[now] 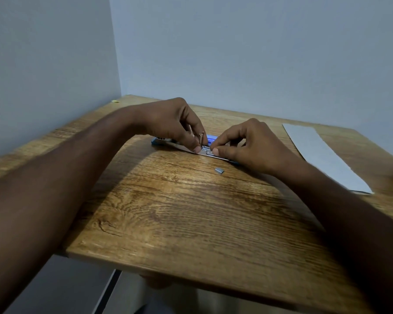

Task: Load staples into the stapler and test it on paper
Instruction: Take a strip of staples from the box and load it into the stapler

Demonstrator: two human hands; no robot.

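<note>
Mostly, both hands point(213, 137) hide the stapler point(210, 139)

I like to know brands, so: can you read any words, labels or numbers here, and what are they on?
Blue label on the stapler: it carries pale print, too small and blurred to read.
Paper: no print visible.
Loose staple strip: no marking visible.
Nothing else shows any text.

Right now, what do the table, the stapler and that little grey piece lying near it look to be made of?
The table looks like wood or a wood-print laminate: brown grain lines, slight sheen. The stapler, lying opened out flat, seems to be shiny bare metal with blue plastic parts. The little grey piece looks like metal, probably a short strip of staples, since it is silvery and glints.
</note>
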